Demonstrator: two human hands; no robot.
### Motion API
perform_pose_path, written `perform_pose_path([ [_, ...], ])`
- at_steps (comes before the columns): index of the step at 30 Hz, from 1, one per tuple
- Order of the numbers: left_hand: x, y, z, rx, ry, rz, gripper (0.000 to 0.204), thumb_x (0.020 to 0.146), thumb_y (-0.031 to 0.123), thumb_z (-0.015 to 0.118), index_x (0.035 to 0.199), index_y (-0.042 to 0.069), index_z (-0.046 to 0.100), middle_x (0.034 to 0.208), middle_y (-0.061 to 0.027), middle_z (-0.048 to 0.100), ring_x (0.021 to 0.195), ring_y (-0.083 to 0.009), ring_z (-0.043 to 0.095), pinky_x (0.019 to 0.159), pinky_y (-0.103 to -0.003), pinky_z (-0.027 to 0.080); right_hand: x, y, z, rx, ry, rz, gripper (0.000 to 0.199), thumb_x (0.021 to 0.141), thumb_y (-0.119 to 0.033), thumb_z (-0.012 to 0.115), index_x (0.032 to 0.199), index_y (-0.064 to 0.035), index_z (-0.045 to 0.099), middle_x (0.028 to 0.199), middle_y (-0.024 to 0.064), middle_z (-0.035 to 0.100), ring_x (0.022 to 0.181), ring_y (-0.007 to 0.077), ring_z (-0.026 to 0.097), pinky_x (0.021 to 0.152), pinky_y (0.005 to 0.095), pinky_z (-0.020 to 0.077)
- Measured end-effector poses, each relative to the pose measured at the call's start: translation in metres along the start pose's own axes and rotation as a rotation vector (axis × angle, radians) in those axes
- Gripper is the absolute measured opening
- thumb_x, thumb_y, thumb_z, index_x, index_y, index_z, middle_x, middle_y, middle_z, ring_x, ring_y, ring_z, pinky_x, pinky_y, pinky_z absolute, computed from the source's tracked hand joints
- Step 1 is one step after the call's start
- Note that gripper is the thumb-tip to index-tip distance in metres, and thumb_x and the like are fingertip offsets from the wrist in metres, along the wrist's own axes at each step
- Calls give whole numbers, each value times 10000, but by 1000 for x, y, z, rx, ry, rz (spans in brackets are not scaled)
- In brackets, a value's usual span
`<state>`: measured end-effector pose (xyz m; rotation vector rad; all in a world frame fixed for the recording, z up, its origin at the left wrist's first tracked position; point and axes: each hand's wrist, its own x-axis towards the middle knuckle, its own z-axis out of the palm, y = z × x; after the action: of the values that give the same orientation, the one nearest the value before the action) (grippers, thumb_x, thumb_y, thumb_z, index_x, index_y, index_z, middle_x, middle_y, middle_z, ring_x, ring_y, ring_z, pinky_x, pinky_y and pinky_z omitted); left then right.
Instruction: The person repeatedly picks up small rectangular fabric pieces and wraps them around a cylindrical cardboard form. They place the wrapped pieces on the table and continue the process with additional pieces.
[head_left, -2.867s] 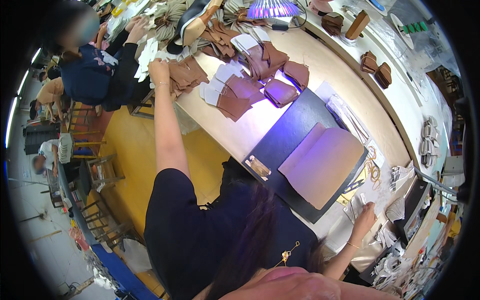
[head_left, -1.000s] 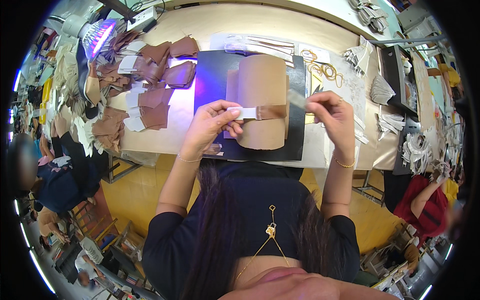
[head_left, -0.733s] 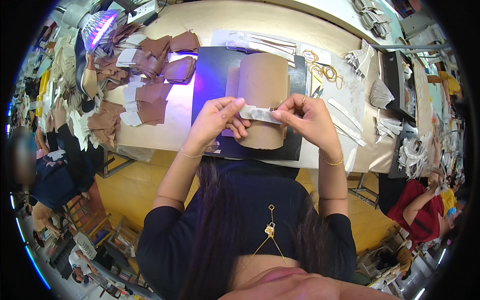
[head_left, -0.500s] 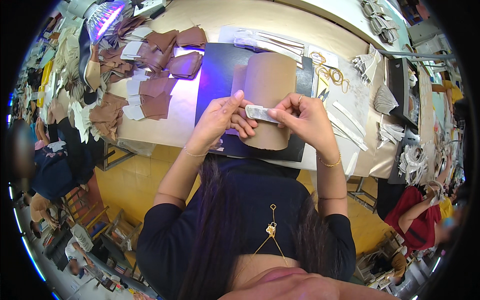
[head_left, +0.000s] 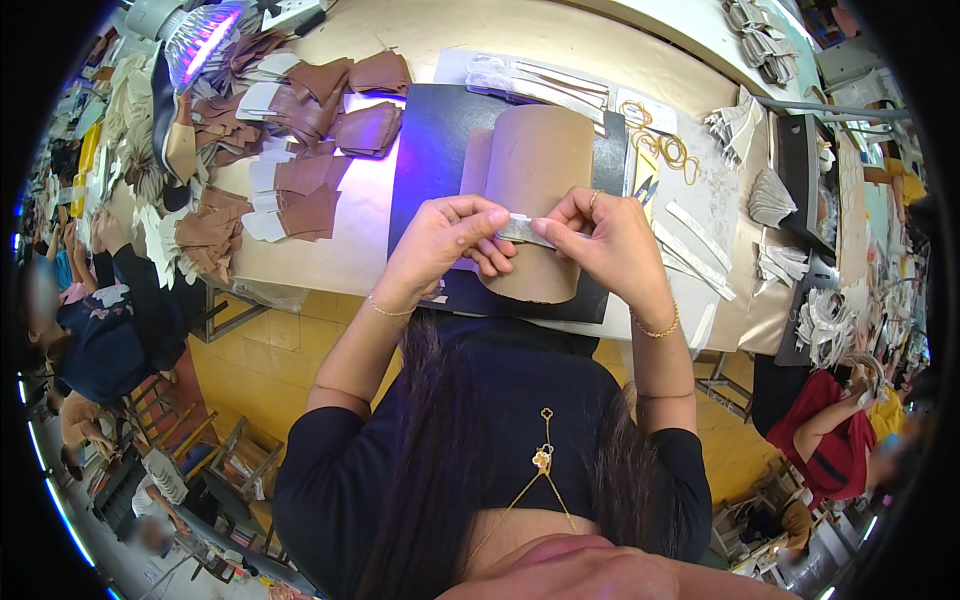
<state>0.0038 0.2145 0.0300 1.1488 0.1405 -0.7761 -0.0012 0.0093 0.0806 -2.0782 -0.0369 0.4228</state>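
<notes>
Between my two hands a small pale grey strip (head_left: 521,230) is stretched above a brown cardboard half-cylinder (head_left: 540,150). My left hand (head_left: 458,236) pinches one end with thumb and fingers, its other fingers curled near the cardboard's left side. At the other end, my right hand (head_left: 598,238) grips the strip between thumb and forefinger. The cardboard form rests on a black mat (head_left: 432,150) on the table. What the strip is made of cannot be made out.
Stacks of brown leather pieces (head_left: 315,100) lie left of the mat beneath a lit lamp (head_left: 203,42). To the right are pale strips (head_left: 690,240), yellow rubber bands (head_left: 672,150) and small snips (head_left: 647,190). Other people sit at both sides.
My left thumb has come down onto the strip's left end, which stuck up free before. My right hand still holds the other end in nearly the same place.
</notes>
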Motion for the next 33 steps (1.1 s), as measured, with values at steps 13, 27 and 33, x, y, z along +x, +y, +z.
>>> perform_pose_path([
  [13, 3, -3, 0, 63, 13, 18, 184, 898, 144, 606, 924, -39, 604, 699, -102, 636, 564, -154, 634, 514, -237, 501, 2, 21, -23, 256, -153, 67, 167, 798, -124, 726, 863, 7, 646, 744, -5, 626, 672, 32, 549, 599, 172, 434],
  [27, 10, -5, -5, 88, 5, 13, 172, 887, 122, 610, 917, -46, 594, 674, -111, 627, 524, -162, 611, 489, -248, 497, -2, 26, -17, 269, -72, 55, 166, 810, -129, 708, 839, 12, 624, 727, -14, 598, 660, 29, 520, 593, 179, 426],
  [33, 10, -4, -5, 81, 0, -8, 179, 882, 118, 615, 921, -55, 596, 675, -108, 627, 531, -162, 613, 493, -247, 493, -4, 24, -16, 200, -37, 19, 190, 806, -162, 715, 840, 3, 627, 693, -15, 584, 630, 31, 500, 571, 192, 420],
])
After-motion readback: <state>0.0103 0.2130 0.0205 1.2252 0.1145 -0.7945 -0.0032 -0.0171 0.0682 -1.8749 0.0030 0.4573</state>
